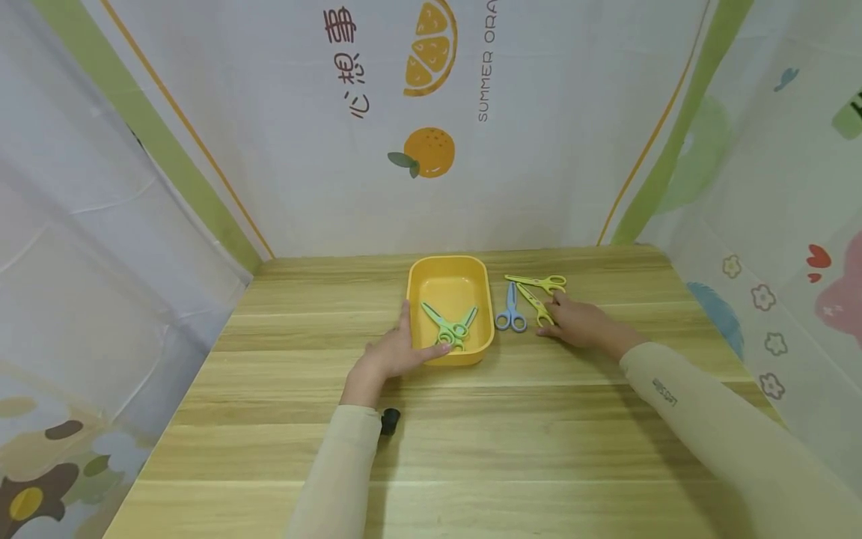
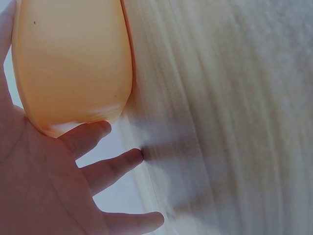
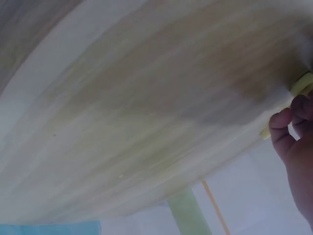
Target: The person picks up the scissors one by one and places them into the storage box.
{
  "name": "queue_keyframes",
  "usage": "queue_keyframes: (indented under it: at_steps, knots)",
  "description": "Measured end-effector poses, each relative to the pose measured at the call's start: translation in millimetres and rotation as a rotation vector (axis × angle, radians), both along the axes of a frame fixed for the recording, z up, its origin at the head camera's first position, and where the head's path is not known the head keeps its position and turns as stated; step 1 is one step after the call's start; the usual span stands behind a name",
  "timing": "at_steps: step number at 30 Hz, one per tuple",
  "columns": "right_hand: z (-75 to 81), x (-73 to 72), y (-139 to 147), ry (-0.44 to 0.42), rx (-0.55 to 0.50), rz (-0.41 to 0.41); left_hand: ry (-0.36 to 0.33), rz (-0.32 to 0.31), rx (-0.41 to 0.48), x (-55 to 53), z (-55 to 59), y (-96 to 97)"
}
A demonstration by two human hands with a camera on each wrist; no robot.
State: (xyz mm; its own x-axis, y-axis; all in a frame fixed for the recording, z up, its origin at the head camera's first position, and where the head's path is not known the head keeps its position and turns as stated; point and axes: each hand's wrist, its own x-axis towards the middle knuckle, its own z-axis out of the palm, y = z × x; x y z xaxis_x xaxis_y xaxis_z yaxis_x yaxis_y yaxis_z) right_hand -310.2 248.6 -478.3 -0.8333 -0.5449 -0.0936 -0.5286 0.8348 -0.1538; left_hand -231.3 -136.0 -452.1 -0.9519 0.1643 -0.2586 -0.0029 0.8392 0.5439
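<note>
My left hand (image 1: 390, 352) rests against the near left corner of a yellow plastic tray (image 1: 414, 288), thumb over the near rim. In the left wrist view its other fingers (image 2: 115, 171) are spread and straight by the tray wall (image 2: 73, 63). Green scissors (image 1: 434, 317) lie crossed inside the tray. To the right, my right hand (image 1: 572, 320) pinches the handle of yellow scissors (image 1: 530, 299), whose blades point away to the left. Only a bit of yellow handle (image 3: 302, 84) shows by its curled fingers in the right wrist view. Blue scissors (image 1: 512, 296) lie between the tray and that pair.
Another yellow pair of scissors (image 1: 532, 281) lies just beyond the right hand. A small black object (image 1: 389, 421) shows beside the left wrist. The wooden table (image 1: 505, 449) meets printed curtains (image 1: 539, 150) at the back and sides.
</note>
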Motion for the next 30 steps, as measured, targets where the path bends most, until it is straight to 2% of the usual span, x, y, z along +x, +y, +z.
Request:
queue_keyframes:
  at_steps: [7,14,22,30]
  knots:
    - [2.8,0.4,3.2,0.021,-0.04,-0.012,0.0,0.002,0.001,0.7,1.2,0.5]
    - [16.4,0.0,0.8,0.092,-0.125,-0.036,0.001,0.002,0.008,2.2,2.9,0.7]
    - [34.8,-1.7,-9.5,0.03,-0.236,-0.045,-0.006,0.002,0.021,2.1,2.8,0.2]
    - [55.1,-3.3,-30.7,0.052,-0.305,-0.028,-0.006,0.009,0.006,3.6,4.4,0.2]
